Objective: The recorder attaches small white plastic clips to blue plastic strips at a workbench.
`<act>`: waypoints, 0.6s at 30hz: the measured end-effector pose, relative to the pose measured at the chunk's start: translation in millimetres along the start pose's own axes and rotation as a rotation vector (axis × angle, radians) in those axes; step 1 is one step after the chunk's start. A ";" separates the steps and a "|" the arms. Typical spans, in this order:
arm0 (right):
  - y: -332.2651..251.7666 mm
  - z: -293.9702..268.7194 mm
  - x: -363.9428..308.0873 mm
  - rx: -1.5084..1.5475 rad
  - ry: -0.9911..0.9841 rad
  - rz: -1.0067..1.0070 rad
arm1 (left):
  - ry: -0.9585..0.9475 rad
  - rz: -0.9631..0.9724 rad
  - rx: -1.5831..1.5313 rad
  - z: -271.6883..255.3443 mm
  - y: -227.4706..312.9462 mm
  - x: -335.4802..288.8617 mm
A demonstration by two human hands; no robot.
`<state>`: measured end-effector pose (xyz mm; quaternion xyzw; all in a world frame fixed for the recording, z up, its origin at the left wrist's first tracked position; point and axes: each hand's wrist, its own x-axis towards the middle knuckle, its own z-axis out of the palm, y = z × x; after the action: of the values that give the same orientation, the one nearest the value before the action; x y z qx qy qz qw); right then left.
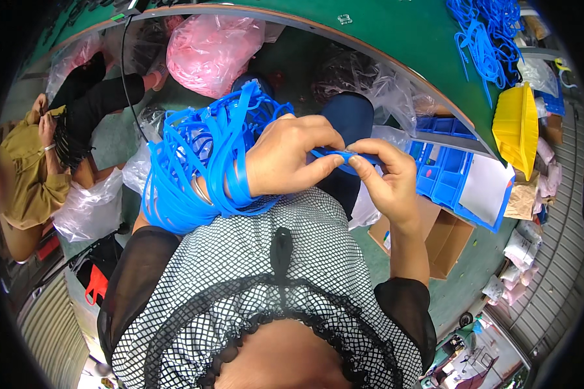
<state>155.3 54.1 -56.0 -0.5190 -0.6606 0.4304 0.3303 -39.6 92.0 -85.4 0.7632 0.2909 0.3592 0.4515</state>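
A thick bunch of flat blue rubbery straps is looped around my left wrist and forearm, over a bracelet. My left hand pinches one blue strap between thumb and fingers. On that same strap, just to the right, the thumb and fingertips of my right hand are closed as well. The two hands almost meet in front of my lap. Part of the pinched strap is hidden by my fingers, so its exact end shape cannot be made out.
A green table curves across the far side, bearing a heap of blue straps. Below it lies a pink-filled plastic bag. At right are blue trays, a yellow bin and a cardboard box. A co-worker sits left, handling black strands.
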 end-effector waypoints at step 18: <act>-4.1 19.0 5.0 -0.159 0.074 -0.366 | -0.272 -0.585 -1.007 -4.4 -16.2 -13.8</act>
<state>135.7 54.3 -60.2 -0.4301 -0.7632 0.2901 0.3851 -53.0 90.4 -102.4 0.3826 0.2223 0.2128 0.8711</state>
